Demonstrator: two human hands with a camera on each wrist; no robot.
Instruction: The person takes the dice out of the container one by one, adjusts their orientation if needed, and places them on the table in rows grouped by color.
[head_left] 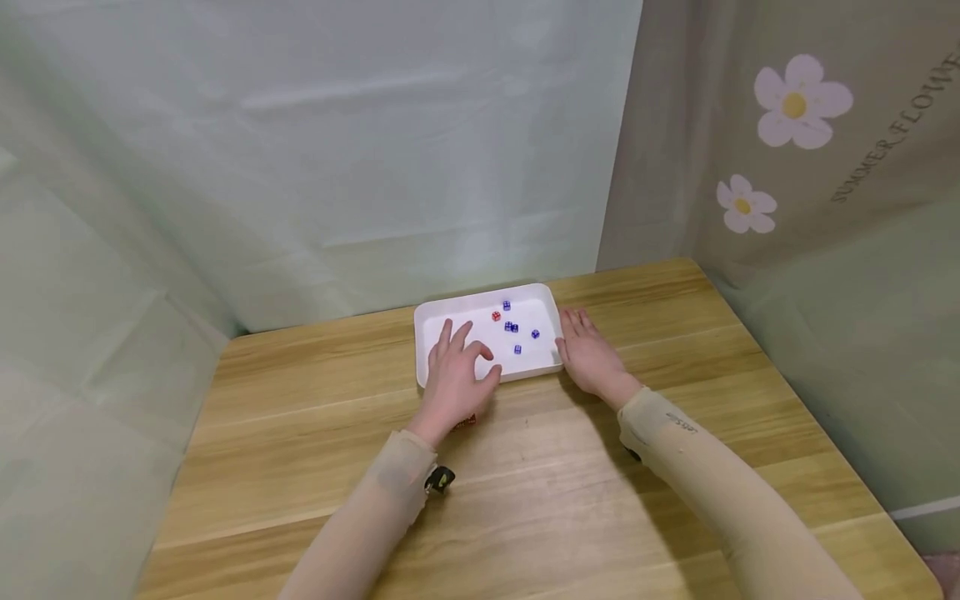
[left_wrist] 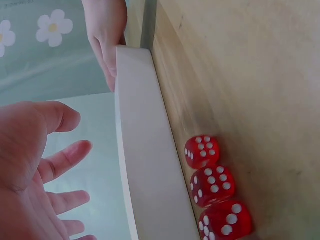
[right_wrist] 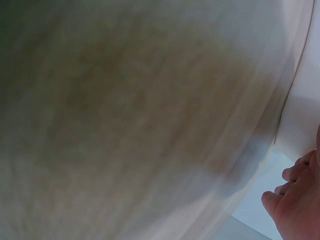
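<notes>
A shallow white tray stands at the back of the table, holding several blue dice and one red die. My left hand hovers over the tray's near left part, fingers spread, with nothing between thumb and forefinger. Three red dice lie in a row on the table along the tray's near wall in the left wrist view; the left hand mostly hides them in the head view. My right hand rests with straight fingers against the tray's right side. Only part of it shows in the right wrist view.
The wooden table runs back to a pale hanging curtain close behind the tray. On the right hangs a flower-printed curtain. A small dark object sits at the left wrist.
</notes>
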